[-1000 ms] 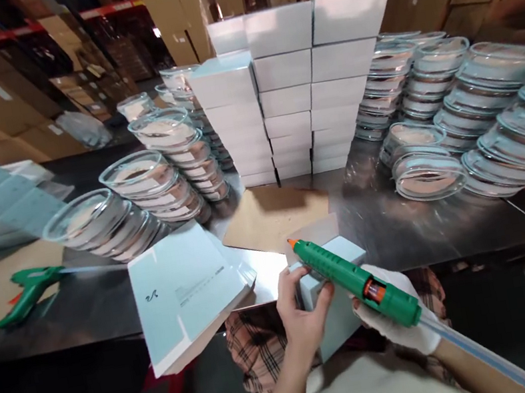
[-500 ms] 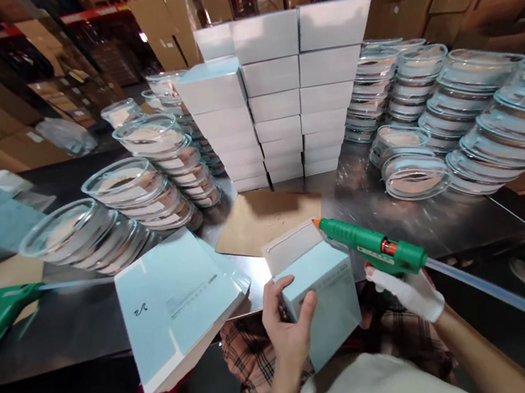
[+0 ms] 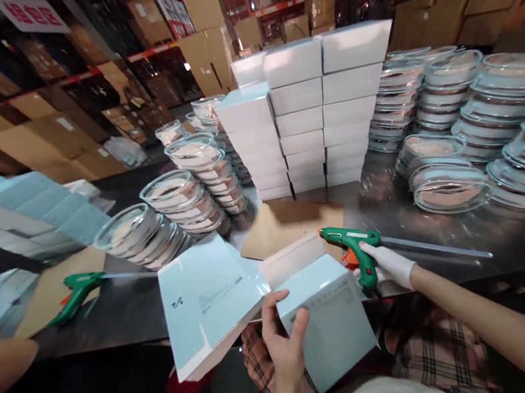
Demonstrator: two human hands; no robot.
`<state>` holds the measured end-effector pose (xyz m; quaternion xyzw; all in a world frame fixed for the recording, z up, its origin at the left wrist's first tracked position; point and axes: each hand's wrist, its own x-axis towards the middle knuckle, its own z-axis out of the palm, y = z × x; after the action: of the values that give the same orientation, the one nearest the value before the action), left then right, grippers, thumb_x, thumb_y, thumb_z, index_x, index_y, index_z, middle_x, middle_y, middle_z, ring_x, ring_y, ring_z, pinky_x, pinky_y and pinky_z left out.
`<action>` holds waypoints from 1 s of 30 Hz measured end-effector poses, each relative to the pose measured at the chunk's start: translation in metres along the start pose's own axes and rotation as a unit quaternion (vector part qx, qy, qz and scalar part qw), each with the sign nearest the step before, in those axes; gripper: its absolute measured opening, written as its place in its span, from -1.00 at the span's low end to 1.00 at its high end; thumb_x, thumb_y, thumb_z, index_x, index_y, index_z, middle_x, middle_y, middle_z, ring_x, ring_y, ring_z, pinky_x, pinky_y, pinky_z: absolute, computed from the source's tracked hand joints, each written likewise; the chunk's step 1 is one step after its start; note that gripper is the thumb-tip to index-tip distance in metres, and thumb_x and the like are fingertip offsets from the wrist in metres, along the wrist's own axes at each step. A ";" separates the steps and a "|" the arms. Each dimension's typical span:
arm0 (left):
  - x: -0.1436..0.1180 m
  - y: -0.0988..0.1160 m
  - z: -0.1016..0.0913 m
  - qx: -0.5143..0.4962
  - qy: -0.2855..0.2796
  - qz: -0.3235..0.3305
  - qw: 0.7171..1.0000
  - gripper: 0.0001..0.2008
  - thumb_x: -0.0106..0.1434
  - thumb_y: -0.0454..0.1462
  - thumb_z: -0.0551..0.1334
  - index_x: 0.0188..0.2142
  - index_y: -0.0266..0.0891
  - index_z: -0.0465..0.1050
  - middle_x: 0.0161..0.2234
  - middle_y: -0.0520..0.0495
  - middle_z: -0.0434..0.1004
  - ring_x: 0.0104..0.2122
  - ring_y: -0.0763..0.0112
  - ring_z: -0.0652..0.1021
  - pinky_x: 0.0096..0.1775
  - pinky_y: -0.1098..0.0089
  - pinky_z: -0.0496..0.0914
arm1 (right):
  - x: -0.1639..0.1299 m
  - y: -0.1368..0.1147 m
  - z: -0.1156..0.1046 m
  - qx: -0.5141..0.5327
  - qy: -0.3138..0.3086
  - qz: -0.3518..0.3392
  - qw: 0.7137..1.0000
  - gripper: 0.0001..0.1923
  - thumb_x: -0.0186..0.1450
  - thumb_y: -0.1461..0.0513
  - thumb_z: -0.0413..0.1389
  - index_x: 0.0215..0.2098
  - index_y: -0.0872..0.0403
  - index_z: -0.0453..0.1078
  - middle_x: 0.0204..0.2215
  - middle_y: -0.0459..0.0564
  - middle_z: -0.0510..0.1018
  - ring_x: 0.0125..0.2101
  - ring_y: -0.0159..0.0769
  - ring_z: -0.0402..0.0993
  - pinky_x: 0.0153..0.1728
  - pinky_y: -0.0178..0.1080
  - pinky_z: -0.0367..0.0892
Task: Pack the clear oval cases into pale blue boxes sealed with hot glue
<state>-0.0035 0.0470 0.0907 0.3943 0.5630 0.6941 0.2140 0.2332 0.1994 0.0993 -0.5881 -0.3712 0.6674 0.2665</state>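
Head view, nearest the body: the bare left hand [image 3: 283, 348] grips a pale blue cardboard box [image 3: 330, 320] at its left edge, fingers wrapped round the corner, holding it over the lap just short of the table [image 3: 455, 250] edge. Its white top flap [image 3: 293, 257] stands open, so closure is judged not yet complete. The white-gloved right hand [image 3: 390, 265] is closed round the handle of a green hot-glue gun [image 3: 355, 244], which is at table level just beside the flap, nozzle pointing left. Left of the box, a pile of flat pale blue unfolded cartons [image 3: 208, 304] overhangs the table edge, indicating boxes not yet assembled. A second green glue gun [image 3: 76, 293] lies further left. Beyond, stacks of clear round lidded containers [image 3: 189, 185] flank a stacked block of closed white boxes [image 3: 309, 114], judged to be finished output.
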 end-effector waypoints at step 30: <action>0.007 0.005 0.012 -0.091 -0.174 0.019 0.980 -0.81 0.28 -0.08 0.42 -0.26 -0.11 0.57 -0.07 -0.10 0.45 0.03 0.12 0.55 0.05 0.19 0.39 | -0.051 -0.013 -0.004 -0.336 -0.291 -0.537 0.717 -0.58 0.45 0.04 0.17 0.22 -0.03 0.49 0.16 0.16 0.41 0.19 -0.11 0.38 0.26 0.06 0.29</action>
<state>0.0026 0.0585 0.0986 0.4982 0.4438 0.6676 0.3304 0.2442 0.1673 0.1396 -0.1177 -0.8834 0.3825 0.2439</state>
